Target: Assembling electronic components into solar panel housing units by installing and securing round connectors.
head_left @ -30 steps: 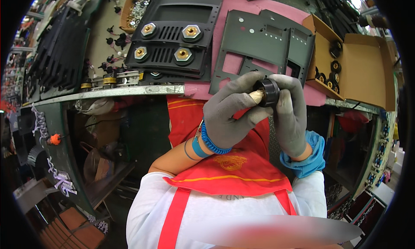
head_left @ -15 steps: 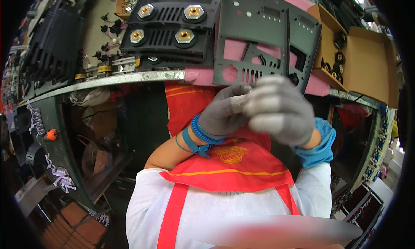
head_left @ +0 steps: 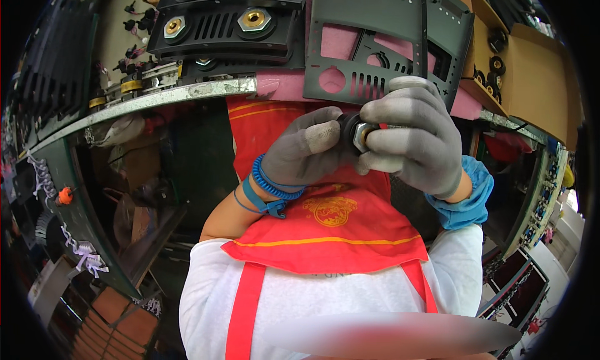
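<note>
In front of my chest, just short of the bench, both gloved hands hold a black round panel socket (head_left: 347, 127) with a silver hex nut (head_left: 360, 138) and a brass centre. My left hand (head_left: 303, 147) pinches the black side between thumb and fingers. Closed round the nut end is my right hand (head_left: 415, 135), its fingertips against the nut and the brass. Past the hands lies a dark grey slotted panel (head_left: 381, 13) on pink sheeting. To its left, black vented panels (head_left: 206, 50) carry similar sockets, each with a hex nut and brass middle.
An open cardboard box (head_left: 540, 79) at the right holds several black rings (head_left: 497, 65) with brass-coloured middles. The metal bench edge (head_left: 181, 97) runs before me. Small wired parts (head_left: 131, 25) and a stack of black panels (head_left: 56, 66) are at the left.
The right hand, blurred and covering the held part before, has turned so that the socket and its nut show. The hands are a little farther apart; the whole view has shifted slightly.
</note>
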Demonstrator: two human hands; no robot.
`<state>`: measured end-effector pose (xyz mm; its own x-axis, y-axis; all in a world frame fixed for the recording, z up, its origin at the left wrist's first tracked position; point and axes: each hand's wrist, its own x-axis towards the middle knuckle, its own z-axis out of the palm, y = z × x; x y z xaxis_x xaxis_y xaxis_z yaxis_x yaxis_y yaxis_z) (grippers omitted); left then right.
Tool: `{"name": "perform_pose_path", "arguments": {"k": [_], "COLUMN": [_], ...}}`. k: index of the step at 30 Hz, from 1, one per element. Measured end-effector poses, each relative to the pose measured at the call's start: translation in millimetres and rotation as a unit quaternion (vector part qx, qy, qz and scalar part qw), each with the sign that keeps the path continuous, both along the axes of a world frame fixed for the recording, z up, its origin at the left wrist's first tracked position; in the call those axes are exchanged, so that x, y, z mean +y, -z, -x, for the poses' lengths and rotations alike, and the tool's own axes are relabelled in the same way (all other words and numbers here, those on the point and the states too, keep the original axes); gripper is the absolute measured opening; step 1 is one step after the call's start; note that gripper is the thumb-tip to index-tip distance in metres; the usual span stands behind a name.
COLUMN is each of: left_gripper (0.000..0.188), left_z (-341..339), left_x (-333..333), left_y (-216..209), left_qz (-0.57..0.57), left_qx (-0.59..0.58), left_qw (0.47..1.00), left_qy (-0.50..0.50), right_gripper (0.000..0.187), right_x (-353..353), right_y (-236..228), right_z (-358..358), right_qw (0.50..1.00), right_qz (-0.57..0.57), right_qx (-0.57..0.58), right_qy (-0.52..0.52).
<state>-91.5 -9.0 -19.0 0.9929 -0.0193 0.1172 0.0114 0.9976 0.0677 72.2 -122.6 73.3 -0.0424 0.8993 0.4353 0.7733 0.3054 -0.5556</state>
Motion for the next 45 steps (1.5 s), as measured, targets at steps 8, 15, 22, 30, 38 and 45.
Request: {"name": "perform_pose_path", "arguments": {"k": [8,15,22,30,38,45], "left_gripper": [0.023,0.029,0.039,0.042,0.043,0.047], "left_z": [2.7,1.0,5.2,4.6,5.1,6.5], "left_x": [-6.9,-6.2,-8.3,-8.1,-9.3,-8.4], "left_y": [2.2,-2.7,-1.1,-3.8,5.0,9.0], "left_qz": [-0.074,-0.069,-0.046,-0.034,-0.114,-0.076], "left_qx": [0.097,0.058,0.087,0.103,0.085,0.103], "left_qw": [0.988,0.992,0.995,0.993,0.99,0.989], "left_qy": [-0.098,-0.087,0.014,0.042,0.012,0.075], "right_gripper": [0.03,0.035,0.032,0.036,0.035,0.035], "right_x": [4.4,2.0,-1.8,-5.2,-15.3,-8.1], "right_y": [-4.7,-9.2,-1.5,-3.6,2.2,5.6], "right_z": [3.4,6.4,1.5,1.9,5.2,-1.4], "right_qw": [0.998,0.998,0.996,0.993,0.996,0.99], "right_qz": [0.053,0.048,0.015,0.094,0.045,0.021], "right_qx": [0.02,0.005,-0.081,0.047,-0.081,-0.14], "right_qy": [-0.029,0.027,-0.037,-0.055,0.01,-0.029]}}
